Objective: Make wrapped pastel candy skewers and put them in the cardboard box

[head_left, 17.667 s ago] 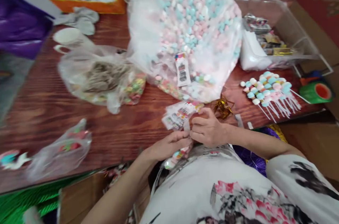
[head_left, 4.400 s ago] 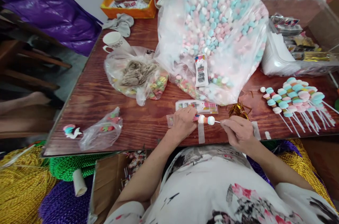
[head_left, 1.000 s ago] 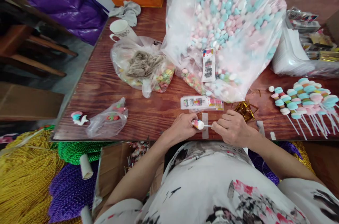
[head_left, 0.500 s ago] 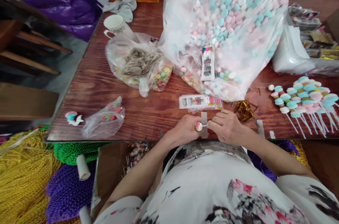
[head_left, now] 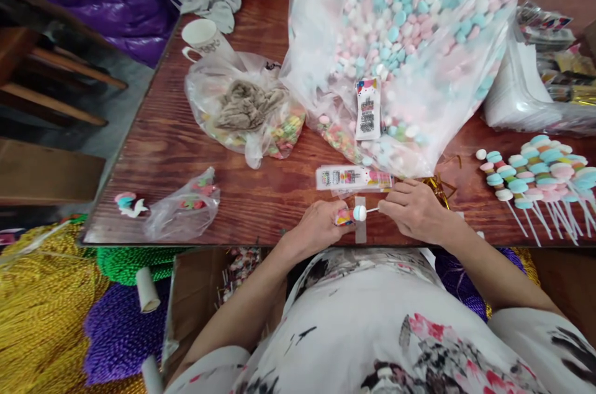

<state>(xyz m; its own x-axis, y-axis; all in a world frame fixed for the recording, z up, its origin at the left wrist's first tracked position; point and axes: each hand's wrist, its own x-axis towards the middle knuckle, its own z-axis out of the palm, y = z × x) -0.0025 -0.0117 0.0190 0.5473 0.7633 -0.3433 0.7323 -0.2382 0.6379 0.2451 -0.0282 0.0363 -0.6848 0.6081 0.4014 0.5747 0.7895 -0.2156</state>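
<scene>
1. Since half a second ago both hands have drawn slightly apart, and more of the white stick shows between them.
2. On the left of the table (head_left: pixel 153 152) lie a small figurine (head_left: pixel 129 203) and, just beside it, a crumpled clear bag (head_left: pixel 184 206).
3. Farther back stand a white mug (head_left: pixel 201 37) and a clear bag of coloured sweets (head_left: pixel 244 111).
4. At the near table edge, the left hand (head_left: pixel 319 229) has its fingers closed on the colourful end of a candy skewer (head_left: pixel 356 214).
5. A flat printed packet (head_left: pixel 354 178) lies just beyond the hands, below the big bag of pastel candies (head_left: pixel 400 46).
6. The right hand (head_left: pixel 416 211) pinches the skewer's stick end between its fingers.
7. Well to the right lies a heap of finished skewers (head_left: pixel 535 174).
</scene>
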